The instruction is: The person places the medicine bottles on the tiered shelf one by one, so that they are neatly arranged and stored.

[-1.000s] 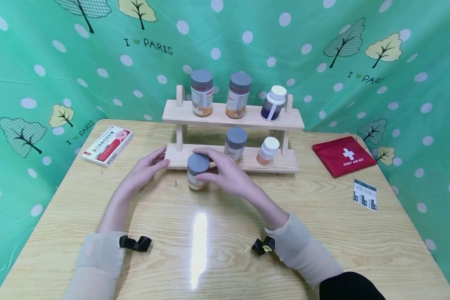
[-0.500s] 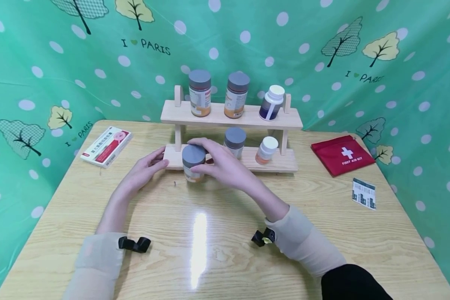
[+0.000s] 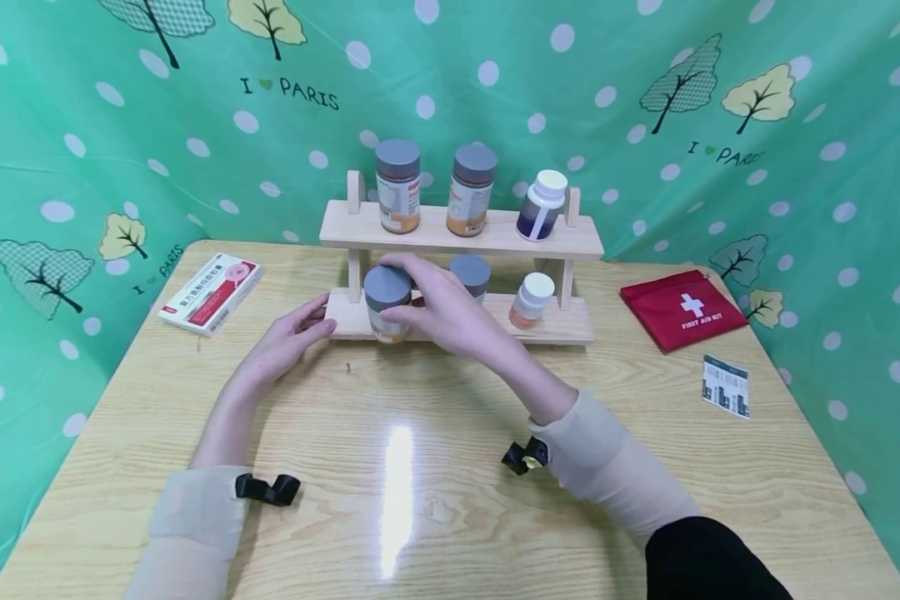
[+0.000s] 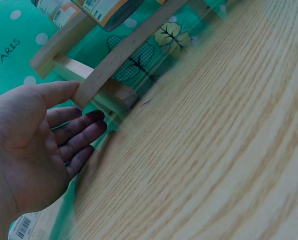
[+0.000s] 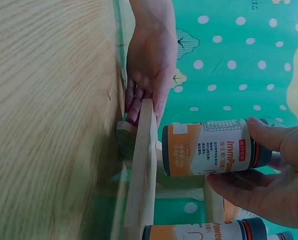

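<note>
My right hand [image 3: 450,310] grips a grey-capped supplement bottle [image 3: 387,287] by its cap and upper side. The bottle is upright at the left part of the lower board of a two-tier wooden shelf [image 3: 348,310]. In the right wrist view, the base of the orange-and-white labelled bottle [image 5: 208,149] is close to the board; contact cannot be told. My left hand [image 3: 288,342] holds the left end of that lower board, thumb on one face and fingers on the other. The left wrist view shows the left hand [image 4: 39,135] at the board's end [image 4: 124,57].
A second grey-capped bottle [image 3: 471,271] and a small white-capped bottle [image 3: 532,300] stand on the lower tier. Two grey-capped bottles and a white-capped dark one [image 3: 542,207] stand above. A medicine box [image 3: 210,293] lies left; a red first aid pouch [image 3: 682,310] and blister pack [image 3: 726,387] lie right.
My right hand has moved the bottle from in front of the shelf, up and back over the lower board's left part. The left hand keeps its place at the board's end.
</note>
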`<state>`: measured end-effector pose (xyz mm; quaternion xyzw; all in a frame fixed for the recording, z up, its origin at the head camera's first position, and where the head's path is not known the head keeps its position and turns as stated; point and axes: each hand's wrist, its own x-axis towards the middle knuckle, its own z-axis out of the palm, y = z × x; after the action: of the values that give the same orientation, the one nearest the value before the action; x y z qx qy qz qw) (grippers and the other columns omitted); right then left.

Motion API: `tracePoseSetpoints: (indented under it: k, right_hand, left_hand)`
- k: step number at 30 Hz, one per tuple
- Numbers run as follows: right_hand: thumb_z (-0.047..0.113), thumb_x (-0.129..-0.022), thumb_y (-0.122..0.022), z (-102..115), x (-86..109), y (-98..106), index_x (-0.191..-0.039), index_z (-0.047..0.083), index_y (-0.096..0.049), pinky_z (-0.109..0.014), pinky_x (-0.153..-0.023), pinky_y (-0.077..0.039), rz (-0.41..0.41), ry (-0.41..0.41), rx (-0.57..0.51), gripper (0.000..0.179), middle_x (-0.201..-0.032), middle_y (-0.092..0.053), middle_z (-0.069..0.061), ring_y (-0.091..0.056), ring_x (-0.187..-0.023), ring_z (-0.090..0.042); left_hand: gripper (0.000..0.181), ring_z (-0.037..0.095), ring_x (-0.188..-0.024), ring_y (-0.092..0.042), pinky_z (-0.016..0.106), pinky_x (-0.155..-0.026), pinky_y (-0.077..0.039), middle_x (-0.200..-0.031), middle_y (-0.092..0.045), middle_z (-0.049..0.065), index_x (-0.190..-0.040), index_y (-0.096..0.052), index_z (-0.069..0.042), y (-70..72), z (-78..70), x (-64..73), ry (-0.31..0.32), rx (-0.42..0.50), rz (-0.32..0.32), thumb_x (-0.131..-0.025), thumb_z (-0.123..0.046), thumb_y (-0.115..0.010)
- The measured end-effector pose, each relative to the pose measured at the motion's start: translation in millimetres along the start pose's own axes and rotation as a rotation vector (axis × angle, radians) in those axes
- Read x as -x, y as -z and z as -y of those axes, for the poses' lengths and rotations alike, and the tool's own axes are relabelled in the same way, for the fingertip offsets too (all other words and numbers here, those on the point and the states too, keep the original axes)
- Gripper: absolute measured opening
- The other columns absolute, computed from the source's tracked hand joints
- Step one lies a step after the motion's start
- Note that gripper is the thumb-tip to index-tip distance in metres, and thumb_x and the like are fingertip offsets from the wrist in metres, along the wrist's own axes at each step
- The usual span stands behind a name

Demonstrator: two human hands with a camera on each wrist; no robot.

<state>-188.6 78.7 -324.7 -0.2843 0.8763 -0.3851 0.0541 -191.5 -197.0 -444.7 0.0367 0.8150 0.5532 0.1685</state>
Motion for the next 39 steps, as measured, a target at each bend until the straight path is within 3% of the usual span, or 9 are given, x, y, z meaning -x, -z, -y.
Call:
tracePoseSetpoints:
  k: [7,16,39]
  right_hand:
    - [0.025,-0.097,-0.073,2.1,-8.0,3.5,-0.150,0.016,-0.048,-0.038,-0.110,-0.049,-0.010,-0.045,0.069,0.060,-0.146,-0.059,-0.004,-0.058,-0.130,-0.018]
    - [0.025,-0.099,-0.070,5.0,-15.8,5.1,-0.153,0.015,-0.044,-0.038,-0.112,-0.049,0.007,-0.115,0.076,0.061,-0.148,-0.057,-0.005,-0.057,-0.133,-0.019]
    - [0.021,-0.099,-0.070,-1.1,-20.7,-1.1,-0.155,0.014,-0.041,-0.041,-0.112,-0.050,-0.009,-0.143,0.075,0.063,-0.148,-0.057,-0.009,-0.056,-0.135,-0.022]
  left_hand:
    - [0.076,0.038,-0.157,-0.025,0.058,-0.130,-0.019,-0.167,-0.029,0.020,-0.167,-0.017,-0.023,-0.2,1.4,-0.2,0.005,0.000,0.001,-0.105,-0.048,-0.054]
    - [0.076,0.037,-0.158,-0.023,0.056,-0.130,-0.017,-0.169,-0.028,0.018,-0.166,-0.017,-0.023,0.8,2.3,1.1,0.004,0.014,-0.002,-0.105,-0.048,-0.054]
    - [0.076,0.038,-0.158,-0.024,0.057,-0.130,-0.018,-0.168,-0.028,0.020,-0.167,-0.018,-0.021,0.8,-1.2,0.6,0.001,0.000,-0.003,-0.105,-0.047,-0.054]
